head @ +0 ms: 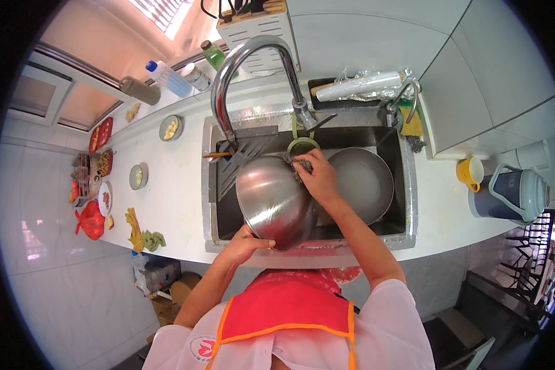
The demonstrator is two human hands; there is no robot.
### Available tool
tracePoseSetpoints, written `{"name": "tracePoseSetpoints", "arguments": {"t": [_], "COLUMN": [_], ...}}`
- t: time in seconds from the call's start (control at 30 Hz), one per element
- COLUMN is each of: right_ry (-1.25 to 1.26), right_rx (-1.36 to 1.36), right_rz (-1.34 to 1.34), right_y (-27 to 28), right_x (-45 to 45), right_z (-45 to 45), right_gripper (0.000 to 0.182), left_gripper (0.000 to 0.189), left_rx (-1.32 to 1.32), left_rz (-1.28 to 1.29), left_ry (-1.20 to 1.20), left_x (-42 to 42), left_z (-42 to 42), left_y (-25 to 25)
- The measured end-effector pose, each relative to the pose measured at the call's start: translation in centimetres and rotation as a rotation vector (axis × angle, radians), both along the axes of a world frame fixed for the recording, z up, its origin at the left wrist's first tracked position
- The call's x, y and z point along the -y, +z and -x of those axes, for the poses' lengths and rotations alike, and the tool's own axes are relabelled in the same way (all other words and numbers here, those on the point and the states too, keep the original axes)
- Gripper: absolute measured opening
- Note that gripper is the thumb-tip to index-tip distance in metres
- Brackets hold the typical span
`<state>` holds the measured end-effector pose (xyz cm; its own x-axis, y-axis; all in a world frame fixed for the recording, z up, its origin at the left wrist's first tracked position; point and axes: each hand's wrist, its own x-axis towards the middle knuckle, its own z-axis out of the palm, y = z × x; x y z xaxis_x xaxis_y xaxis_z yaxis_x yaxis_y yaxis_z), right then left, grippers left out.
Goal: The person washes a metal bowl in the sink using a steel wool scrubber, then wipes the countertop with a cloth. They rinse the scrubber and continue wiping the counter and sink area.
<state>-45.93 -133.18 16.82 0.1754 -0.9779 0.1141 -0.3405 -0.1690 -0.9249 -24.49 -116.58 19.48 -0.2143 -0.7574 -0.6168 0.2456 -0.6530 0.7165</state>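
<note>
Over the sink (399,194) a stainless steel bowl (273,199) is tilted, its rounded outside facing up. My left hand (246,244) grips its near rim, thumb lying on the metal. A dark, wiry scouring pad (300,167) is pinched in the fingers of my right hand (319,178), against the bowl's upper right side. To the right, a round pan (363,180) with cloudy liquid sits in the basin, partly covered by my right forearm. Beyond my fingers is a green strainer (304,146). The bowl's inside is hidden from me.
A chrome faucet (254,44) arches over the sink's left part, above a slotted drain rack (245,159). Small bowls (171,128) and yellow gloves (134,229) lie on the left counter. At right stand a yellow mug (469,172) and a large thermos jug (508,196).
</note>
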Motion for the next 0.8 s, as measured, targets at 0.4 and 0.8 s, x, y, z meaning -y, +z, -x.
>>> {"name": "tracePoseSetpoints", "arguments": {"t": [0.4, 0.8], "right_ry": [0.475, 0.173], "right_rx": [-0.206, -0.046], "right_rz": [0.657, -0.424], "right_y": [6.6, -13.2], "right_x": [-4.6, 9.7], "right_z": [-3.1, 3.0], "right_gripper": [0.022, 0.053], "left_gripper": [0.034, 0.032], "left_rx": [0.108, 0.138], "left_rz": [0.104, 0.152], "left_ry": [-0.350, -0.426], "left_x": [-0.5, -2.7], "left_z": [-0.2, -0.3], "left_y": [-0.8, -0.4]}}
